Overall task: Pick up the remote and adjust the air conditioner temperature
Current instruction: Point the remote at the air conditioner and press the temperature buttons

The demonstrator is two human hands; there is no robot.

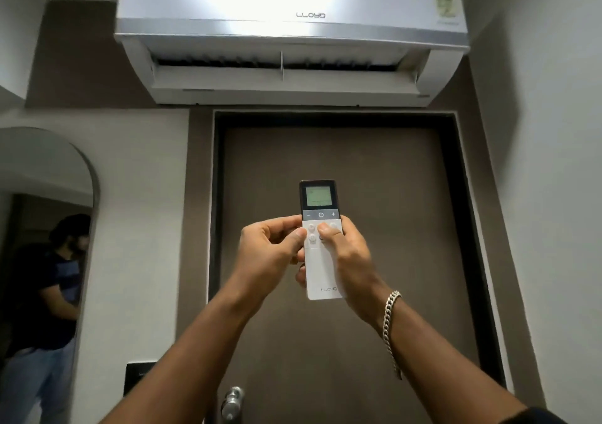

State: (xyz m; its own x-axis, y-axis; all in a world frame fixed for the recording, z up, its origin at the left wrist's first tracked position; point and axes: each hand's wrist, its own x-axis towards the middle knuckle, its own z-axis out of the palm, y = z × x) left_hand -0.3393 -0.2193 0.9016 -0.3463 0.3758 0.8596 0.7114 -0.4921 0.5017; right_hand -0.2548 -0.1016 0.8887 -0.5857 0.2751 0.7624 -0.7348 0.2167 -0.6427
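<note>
A white remote [321, 267] with a dark top and a lit grey screen is held upright in front of me, pointing up at the air conditioner [290, 35]. My right hand [350, 257] grips its right side, thumb resting on the round buttons below the minus, power and plus row. My left hand [272, 251] holds the left edge, thumb by the lower left button. The white wall unit hangs above the door with its louvre flap open.
A brown door [335, 169] in a dark frame fills the wall ahead, with a metal handle [232, 402] low down. An arched mirror [42, 169] at the left reflects a person. White walls close in on both sides.
</note>
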